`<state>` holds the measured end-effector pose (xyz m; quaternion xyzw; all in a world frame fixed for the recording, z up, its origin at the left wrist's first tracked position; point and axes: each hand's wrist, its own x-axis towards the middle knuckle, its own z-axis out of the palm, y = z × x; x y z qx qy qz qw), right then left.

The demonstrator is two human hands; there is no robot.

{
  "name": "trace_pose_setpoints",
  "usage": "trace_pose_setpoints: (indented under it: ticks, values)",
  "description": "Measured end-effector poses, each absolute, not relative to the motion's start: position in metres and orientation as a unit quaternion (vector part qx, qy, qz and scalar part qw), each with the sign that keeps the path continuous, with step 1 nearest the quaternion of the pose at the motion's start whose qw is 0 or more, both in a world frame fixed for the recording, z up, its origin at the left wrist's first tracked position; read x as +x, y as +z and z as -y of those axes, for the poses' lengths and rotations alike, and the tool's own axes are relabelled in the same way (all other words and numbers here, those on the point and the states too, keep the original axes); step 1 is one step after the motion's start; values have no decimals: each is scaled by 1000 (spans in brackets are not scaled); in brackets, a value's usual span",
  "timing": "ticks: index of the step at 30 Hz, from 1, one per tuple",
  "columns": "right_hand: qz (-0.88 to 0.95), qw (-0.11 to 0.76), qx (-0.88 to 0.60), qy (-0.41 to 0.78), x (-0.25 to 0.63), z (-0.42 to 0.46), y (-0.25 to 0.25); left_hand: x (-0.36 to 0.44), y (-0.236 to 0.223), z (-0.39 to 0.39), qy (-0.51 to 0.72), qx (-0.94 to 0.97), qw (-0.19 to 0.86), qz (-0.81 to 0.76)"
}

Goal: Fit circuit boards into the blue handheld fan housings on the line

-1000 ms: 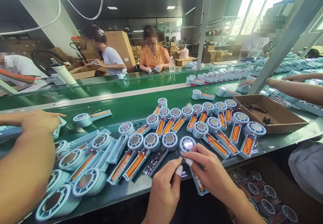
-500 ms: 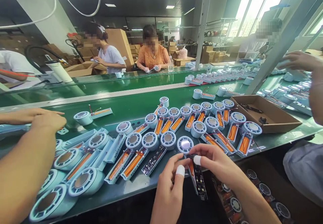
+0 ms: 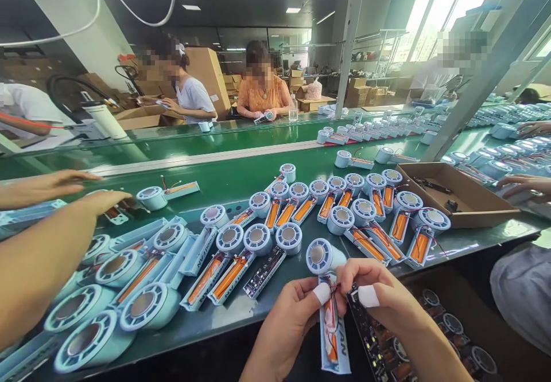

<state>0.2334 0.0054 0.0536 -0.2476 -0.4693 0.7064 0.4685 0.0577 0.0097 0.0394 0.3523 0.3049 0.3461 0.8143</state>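
In my left hand point(image 3: 293, 316) is a light-blue handheld fan point(image 3: 326, 256), its round head pointing away from me. The fan's handle point(image 3: 340, 350) lies open lengthwise, showing an orange battery and thin wires. My right hand point(image 3: 385, 296) pinches a black circuit board point(image 3: 365, 333) with small pale components, hanging just right of the handle. Fingertips of both hands meet near the wires below the fan head. White covers wrap both my thumbs. Nearby on the bench lies another fan with a black circuit board point(image 3: 264, 272) in its handle.
Several open fans with orange batteries point(image 3: 286, 213) crowd the green bench point(image 3: 241, 170). A cardboard tray point(image 3: 486, 217) with black parts stands right. A co-worker's arms point(image 3: 47, 244) reach in at left; another person's hand point(image 3: 527, 184) is at right. Below the bench is a box of fans point(image 3: 482, 359).
The circuit board has swung right, away from the handle, uncovering the battery. The fan has tilted and its handle come toward me. The left co-worker's hands have moved onto a fan part.
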Motion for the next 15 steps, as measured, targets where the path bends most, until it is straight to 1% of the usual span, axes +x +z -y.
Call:
trace_pose_setpoints:
  ticks: [2,4,9,12,15]
  values:
    - [476,479,-236,699,237,-5,53,60,41,-6,350,336,825,-292]
    - [474,477,-258,694,239,-4,53,64,40,-4,378,327,810,-306]
    - [419,477,-352,688,239,0,59,65,35,0,467,379,704,-378]
    - [387,487,-371,690,235,2,60,63,32,3,471,440,645,-412]
    - [346,513,-369,693,228,3,60,64,27,6,469,452,613,-447]
